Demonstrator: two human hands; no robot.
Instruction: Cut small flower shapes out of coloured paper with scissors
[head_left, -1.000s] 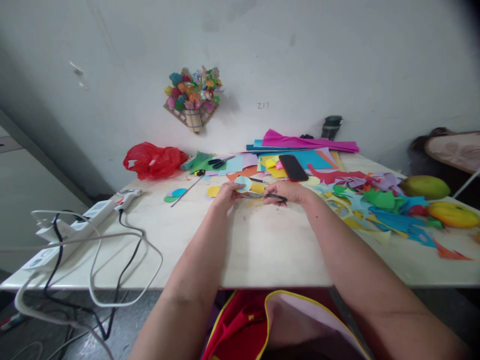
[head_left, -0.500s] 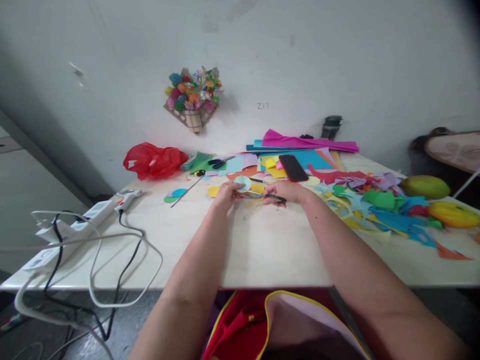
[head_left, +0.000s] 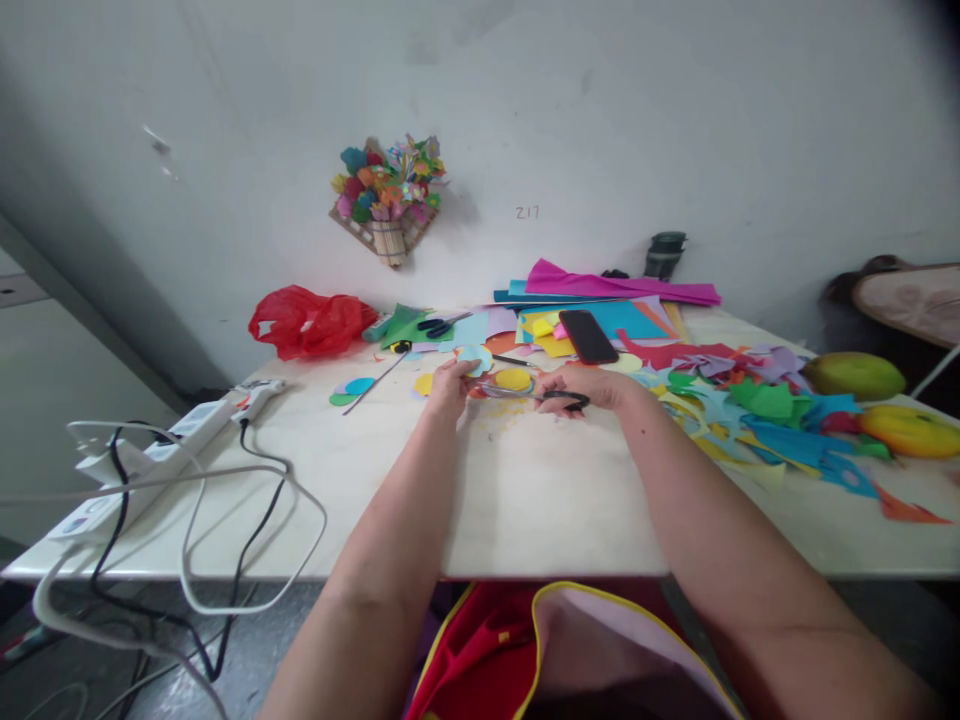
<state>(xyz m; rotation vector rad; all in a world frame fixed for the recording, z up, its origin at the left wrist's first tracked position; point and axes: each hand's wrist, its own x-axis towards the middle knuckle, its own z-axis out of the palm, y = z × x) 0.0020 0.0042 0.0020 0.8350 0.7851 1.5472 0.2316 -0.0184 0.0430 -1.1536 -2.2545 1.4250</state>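
Between the fingers of my left hand (head_left: 451, 385) is a light blue paper circle (head_left: 474, 360), pinched at its edge. My right hand (head_left: 574, 388) is closed around the black handles of a pair of scissors (head_left: 564, 399), whose blades point left toward the circle. Just behind the blades lies a yellow paper circle (head_left: 514, 379) on the table. Another yellow circle (head_left: 423, 384) shows left of my left hand, partly covered by it. Whether the blades touch the blue paper I cannot tell.
Paper scraps (head_left: 772, 400) and mango-like fruits (head_left: 855, 373) cover the right side. A phone (head_left: 588, 337) lies on coloured sheets. At the back left are a red plastic bag (head_left: 311, 322) and other scissors (head_left: 442, 326). A power strip (head_left: 150, 470) with cables occupies the left edge.
My right hand and the scissors have shifted slightly right, away from my left hand. The light blue circle has moved a little left and up, still in my left fingers.
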